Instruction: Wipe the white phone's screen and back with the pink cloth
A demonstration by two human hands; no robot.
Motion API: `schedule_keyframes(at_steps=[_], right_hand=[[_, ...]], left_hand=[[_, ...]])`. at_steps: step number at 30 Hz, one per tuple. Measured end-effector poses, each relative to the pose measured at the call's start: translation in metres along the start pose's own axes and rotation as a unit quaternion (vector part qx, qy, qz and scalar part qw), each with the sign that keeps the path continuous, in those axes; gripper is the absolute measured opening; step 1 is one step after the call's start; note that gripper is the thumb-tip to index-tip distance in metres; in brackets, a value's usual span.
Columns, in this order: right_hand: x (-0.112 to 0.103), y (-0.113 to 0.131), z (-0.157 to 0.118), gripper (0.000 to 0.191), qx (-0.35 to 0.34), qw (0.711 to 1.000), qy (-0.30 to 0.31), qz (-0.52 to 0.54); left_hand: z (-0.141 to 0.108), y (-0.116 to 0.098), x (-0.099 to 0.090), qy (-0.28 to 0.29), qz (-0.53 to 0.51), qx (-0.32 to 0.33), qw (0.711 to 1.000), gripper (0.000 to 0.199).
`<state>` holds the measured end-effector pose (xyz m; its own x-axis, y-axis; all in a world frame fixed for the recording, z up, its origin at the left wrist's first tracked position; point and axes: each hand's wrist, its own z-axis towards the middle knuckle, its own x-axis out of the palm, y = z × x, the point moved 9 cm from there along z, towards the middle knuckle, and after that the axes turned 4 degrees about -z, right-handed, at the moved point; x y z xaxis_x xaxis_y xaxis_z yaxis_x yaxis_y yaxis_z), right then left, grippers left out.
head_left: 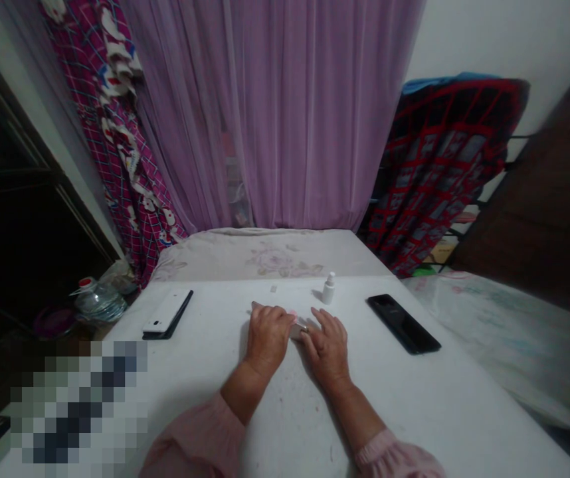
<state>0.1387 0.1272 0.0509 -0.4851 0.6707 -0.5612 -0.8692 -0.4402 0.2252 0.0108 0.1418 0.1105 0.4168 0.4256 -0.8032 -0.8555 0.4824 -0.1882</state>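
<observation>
My left hand (268,337) is closed over a thin, pale, flat item (296,331) low over the white table (285,411). Most of that item is hidden by the fingers, so its kind cannot be made out. A bit of pink shows at the left fingertips. At the item's right end, the thumb and forefinger of my right hand (327,342) grip its edge, while the other fingers are bent and slightly apart. Just beyond my right hand stands a small white pump or spray bottle (328,291). A tiny pale square (274,289) lies past my left hand.
A white phone (165,313) lies over a dark flat piece at the left. On the right rests a black phone (403,324). Purple curtains (305,119) hang behind the table. A large clear bottle (98,302) stands left of the table, and a blurred patch covers the lower left.
</observation>
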Motion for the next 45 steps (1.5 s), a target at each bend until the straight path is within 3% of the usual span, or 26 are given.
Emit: schedule_keyframes(at_steps=[8,16,23,35,41,45], right_hand=[[0.000,0.001,0.000,0.024,0.003,1.000,0.005,-0.020],[0.000,0.000,-0.001,0.023,0.010,1.000,0.006,-0.021],[-0.002,0.002,0.000,0.018,0.009,1.000,0.007,-0.015],[0.007,0.001,0.001,0.031,0.034,0.996,0.064,0.054],[0.004,0.002,0.002,0.032,0.040,0.996,0.062,0.049],[0.004,0.003,0.003,0.034,0.037,0.996,0.061,0.050]], left_hand=[[-0.004,-0.024,0.005,-0.027,-0.006,0.044,0.999,0.018],[0.000,-0.024,0.003,-0.019,-0.008,0.059,0.998,0.019],[-0.003,0.009,-0.007,-0.008,0.010,0.026,1.000,0.013],[-0.001,0.067,-0.020,-0.004,0.057,-0.026,0.998,0.017],[-0.007,0.095,-0.026,-0.009,0.044,-0.086,0.995,0.020],[-0.010,0.093,-0.026,-0.024,0.015,-0.108,0.994,0.019]])
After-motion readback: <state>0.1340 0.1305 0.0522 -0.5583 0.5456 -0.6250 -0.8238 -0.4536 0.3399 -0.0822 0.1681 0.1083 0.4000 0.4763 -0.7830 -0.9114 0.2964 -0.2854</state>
